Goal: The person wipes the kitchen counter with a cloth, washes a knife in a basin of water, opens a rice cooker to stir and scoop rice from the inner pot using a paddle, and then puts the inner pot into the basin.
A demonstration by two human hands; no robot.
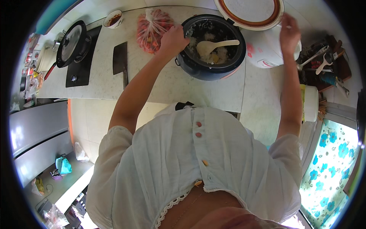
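My left hand [175, 40] is at the left rim of a rice cooker [213, 73], its fingers closed over the edge of the dark inner pot [240, 51]. Inside the pot lies some cooked rice [221, 54], with a pale rice paddle [207, 47] resting on it, handle towards the right. The cooker's round lid [250, 10] stands open at the back. My right hand [289, 35] is raised beside the lid's right edge, with a white speck on it; its fingers are partly hidden and blurred, so its hold cannot be told.
A knotted plastic bag of red items [153, 31] lies left of the cooker. A cleaver [120, 58] and a bowl with dark residue [113, 19] are further left, near a lidded frying pan [70, 44] on a cooktop [77, 77]. A white container [263, 51] and a utensil rack [334, 63] stand right.
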